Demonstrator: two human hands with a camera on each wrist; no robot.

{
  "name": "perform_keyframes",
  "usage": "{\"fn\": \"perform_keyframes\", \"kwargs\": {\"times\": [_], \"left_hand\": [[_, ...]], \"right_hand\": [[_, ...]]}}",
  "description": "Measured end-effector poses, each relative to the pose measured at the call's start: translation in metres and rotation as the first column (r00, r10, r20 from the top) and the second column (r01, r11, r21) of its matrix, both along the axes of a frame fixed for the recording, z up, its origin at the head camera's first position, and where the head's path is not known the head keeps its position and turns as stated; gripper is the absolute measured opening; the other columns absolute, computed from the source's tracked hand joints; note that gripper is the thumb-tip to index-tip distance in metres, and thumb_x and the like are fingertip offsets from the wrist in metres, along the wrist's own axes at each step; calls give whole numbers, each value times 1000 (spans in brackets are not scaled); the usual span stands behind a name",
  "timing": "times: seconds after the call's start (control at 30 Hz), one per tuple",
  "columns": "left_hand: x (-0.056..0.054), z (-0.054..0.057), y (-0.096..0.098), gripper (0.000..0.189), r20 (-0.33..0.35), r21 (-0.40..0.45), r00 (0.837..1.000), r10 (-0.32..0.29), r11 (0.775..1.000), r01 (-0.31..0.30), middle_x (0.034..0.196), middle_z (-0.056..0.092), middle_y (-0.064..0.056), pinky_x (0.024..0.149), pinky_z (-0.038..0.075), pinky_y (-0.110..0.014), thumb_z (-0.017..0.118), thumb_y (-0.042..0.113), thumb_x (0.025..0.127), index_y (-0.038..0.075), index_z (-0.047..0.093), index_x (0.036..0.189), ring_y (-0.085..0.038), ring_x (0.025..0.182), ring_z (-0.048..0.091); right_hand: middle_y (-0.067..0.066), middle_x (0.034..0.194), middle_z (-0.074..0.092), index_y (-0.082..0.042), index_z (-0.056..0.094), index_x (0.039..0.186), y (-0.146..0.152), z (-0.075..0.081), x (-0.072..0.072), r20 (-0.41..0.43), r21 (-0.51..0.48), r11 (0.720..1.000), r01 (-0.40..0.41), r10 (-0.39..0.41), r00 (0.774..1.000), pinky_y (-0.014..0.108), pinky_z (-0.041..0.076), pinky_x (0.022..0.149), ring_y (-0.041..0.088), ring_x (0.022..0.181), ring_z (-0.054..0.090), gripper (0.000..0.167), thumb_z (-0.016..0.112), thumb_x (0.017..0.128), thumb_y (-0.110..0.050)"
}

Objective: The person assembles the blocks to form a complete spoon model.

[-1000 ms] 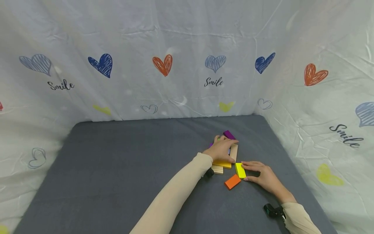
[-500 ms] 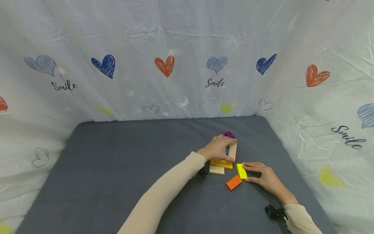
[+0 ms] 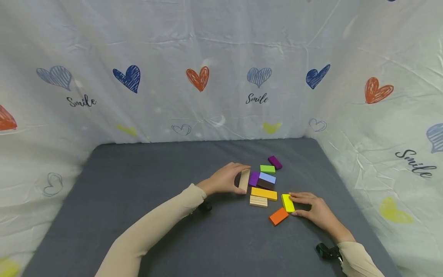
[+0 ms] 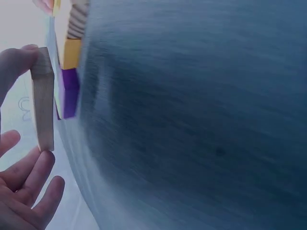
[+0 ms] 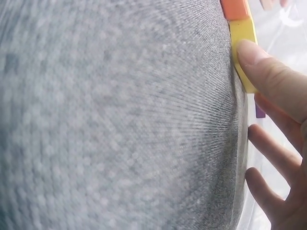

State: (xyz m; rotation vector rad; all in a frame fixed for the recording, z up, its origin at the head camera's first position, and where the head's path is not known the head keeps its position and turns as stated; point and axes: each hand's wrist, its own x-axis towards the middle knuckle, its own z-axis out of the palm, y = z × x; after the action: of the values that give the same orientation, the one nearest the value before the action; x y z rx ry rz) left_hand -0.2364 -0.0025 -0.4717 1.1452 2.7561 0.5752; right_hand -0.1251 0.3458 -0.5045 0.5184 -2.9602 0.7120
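My left hand (image 3: 226,179) pinches a plain wooden block (image 3: 244,181) by its two ends, thumb at the near end and fingertips at the far one. In the left wrist view that wooden block (image 4: 44,100) appears above the cloth, long side showing. On the right, my right hand (image 3: 316,207) holds a yellow block (image 3: 287,203) by its ends between thumb and fingers. The right wrist view shows the thumb on the yellow block (image 5: 243,52), which lies on the cloth. An orange block (image 3: 278,216) lies right at the yellow one's near end.
Beside the left hand lie a purple block (image 3: 253,178), a light blue block (image 3: 267,177) and a dark brown block (image 3: 265,184). Nearer are an amber block (image 3: 264,193) and a striped wooden block (image 3: 258,201). Farther back are a green block (image 3: 267,169) and a dark purple block (image 3: 275,162).
The left hand has carried the plain wooden block leftward from the right side of the group, uncovering the blocks beneath. The right hand stays at the yellow block.
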Motion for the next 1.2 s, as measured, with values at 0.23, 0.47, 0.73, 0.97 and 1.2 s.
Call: {"fn": "perform_keyframes", "kwargs": {"times": [0.23,0.47,0.73,0.97,1.2], "left_hand": [[18,-14,-48,93,24,81,998,49,995,-51,148,51,-5,111,45,-43,83,50,75,18,40,151,-24,134,49],[35,-23,-94,92,13,131,991,134,982,-134,144,55,-6,106,47,-48,85,48,73,17,43,150,-28,131,52],[49,-20,-129,90,4,115,969,248,962,-247,141,58,-10,103,49,-49,86,46,72,14,47,147,-30,126,55],[52,-22,-149,90,-16,95,958,286,954,-283,141,58,-10,103,49,-51,87,46,72,14,48,146,-32,127,55],[55,-22,-160,88,-24,93,954,300,951,-296,140,58,-12,103,49,-52,86,47,72,12,51,144,-33,127,54]], "right_hand": [[0,131,68,-19,70,125,0,-2,0,-10,-2,1000,-5,5,1000,52,51,98,27,120,61,54,86,74,-29],[-1,130,69,-19,71,124,-1,-4,2,-36,2,1000,-3,3,999,52,51,97,26,118,61,55,87,72,-28],[-1,130,68,-20,70,125,0,-3,2,-9,-6,1000,12,-12,1000,52,51,98,27,119,61,55,86,73,-31],[0,130,68,-19,70,125,0,-2,2,3,-5,1000,14,-14,1000,54,50,98,29,119,61,54,85,74,-31],[0,131,68,-19,70,125,0,-1,2,7,0,1000,11,-11,1000,53,51,98,28,119,61,55,85,75,-34]]}}
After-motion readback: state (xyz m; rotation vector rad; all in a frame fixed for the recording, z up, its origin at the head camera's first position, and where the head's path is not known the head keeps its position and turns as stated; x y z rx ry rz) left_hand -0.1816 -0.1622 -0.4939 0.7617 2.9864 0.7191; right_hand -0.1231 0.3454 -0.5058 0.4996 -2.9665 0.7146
